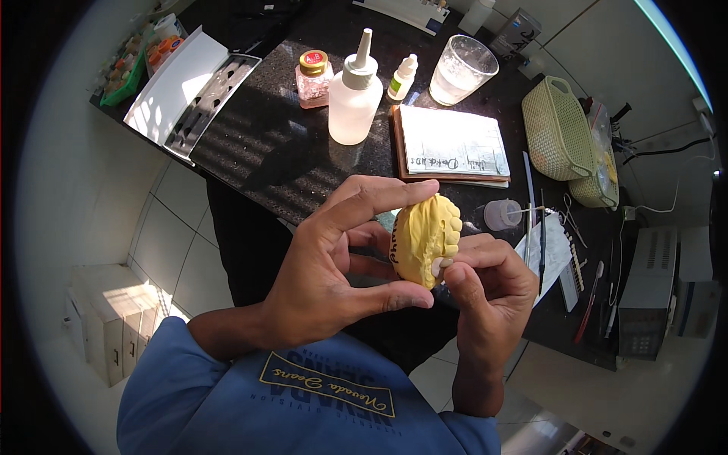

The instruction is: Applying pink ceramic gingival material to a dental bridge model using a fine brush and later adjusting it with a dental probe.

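Observation:
A yellow dental cast [419, 235] with a row of moulded teeth is held up over the near edge of the counter. My left hand [322, 262] grips it, the fingers on its top and back and the thumb at its lower edge. Dark handwriting runs along the cast's left side. At its lower right sits a small pale patch [437, 267]. My right hand [493, 284] pinches a small ivory-coloured false tooth [447, 262] between thumb and forefinger, right beside that patch. Whether the tooth touches the cast I cannot tell.
On the dark counter [258, 144] stand a squeeze bottle [355, 106], a lidded jar [314, 80], a dropper bottle [402, 80], a glass [461, 72] and a notebook [453, 142]. Rightward are a small cup [502, 215], baskets [557, 129], and a red-handled tool [589, 311].

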Demonstrator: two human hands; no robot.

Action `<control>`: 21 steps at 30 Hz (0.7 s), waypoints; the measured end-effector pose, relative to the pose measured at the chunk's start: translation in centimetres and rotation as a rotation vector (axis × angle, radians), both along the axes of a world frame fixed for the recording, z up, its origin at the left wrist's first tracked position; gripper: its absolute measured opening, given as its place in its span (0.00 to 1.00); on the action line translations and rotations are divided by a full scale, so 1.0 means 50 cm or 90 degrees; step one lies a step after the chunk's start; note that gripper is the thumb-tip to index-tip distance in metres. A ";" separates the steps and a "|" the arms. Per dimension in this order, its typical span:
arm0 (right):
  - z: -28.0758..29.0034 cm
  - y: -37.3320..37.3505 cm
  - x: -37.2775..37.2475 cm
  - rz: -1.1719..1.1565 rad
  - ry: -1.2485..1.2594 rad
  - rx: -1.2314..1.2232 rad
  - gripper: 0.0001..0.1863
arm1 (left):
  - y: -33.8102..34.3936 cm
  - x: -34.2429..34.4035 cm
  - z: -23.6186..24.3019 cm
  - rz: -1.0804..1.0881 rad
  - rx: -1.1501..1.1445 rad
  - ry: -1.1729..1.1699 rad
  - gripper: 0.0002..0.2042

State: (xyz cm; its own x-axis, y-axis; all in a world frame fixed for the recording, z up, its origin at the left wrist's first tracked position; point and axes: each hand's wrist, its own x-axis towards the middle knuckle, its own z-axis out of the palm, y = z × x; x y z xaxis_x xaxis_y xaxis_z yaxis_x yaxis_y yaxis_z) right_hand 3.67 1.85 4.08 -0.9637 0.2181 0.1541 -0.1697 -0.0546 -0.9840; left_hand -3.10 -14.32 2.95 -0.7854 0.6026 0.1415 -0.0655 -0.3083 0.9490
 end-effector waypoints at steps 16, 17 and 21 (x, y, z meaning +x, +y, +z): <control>-0.009 0.023 0.008 -0.024 -0.012 0.026 0.03 | 0.024 0.001 -0.003 -0.042 -0.012 -0.064 0.34; -0.010 0.025 0.007 -0.023 -0.013 0.033 0.03 | 0.025 0.000 -0.005 -0.043 -0.014 -0.066 0.34; -0.019 0.028 0.007 -0.037 -0.023 0.022 0.03 | 0.030 -0.002 -0.012 -0.044 -0.037 -0.057 0.34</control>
